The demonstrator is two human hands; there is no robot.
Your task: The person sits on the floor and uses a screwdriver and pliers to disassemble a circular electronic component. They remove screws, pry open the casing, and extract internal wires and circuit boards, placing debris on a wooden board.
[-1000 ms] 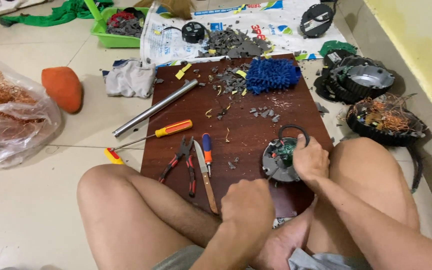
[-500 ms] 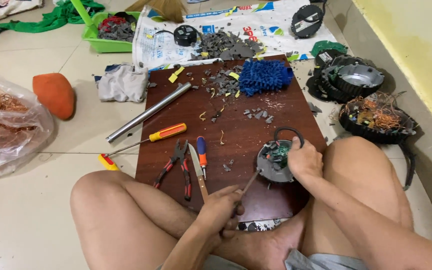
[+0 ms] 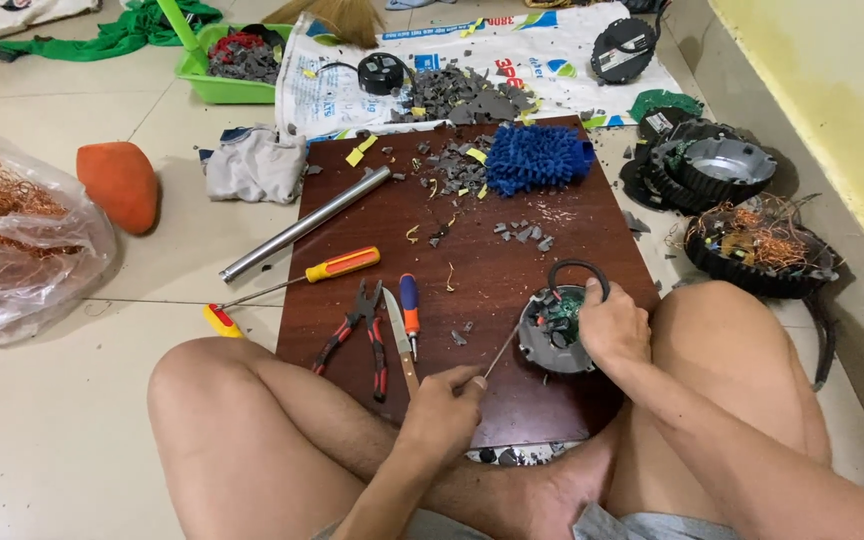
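While our right hand (image 3: pixel 612 330) grips the half-stripped round motor (image 3: pixel 552 335), our left hand's (image 3: pixel 444 405) fingers pinch a thin probe (image 3: pixel 500 353); its casing is already broken, its inner parts still seated.

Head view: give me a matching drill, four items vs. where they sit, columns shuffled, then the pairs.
Things:
1. round motor part
2. thin tool
3. blue mop head
4. pliers

Places:
A. far edge of the board
B. lying loose on the board beside a knife
C. under the right hand
D. in the left hand

Pairs: 1-C, 2-D, 3-A, 4-B
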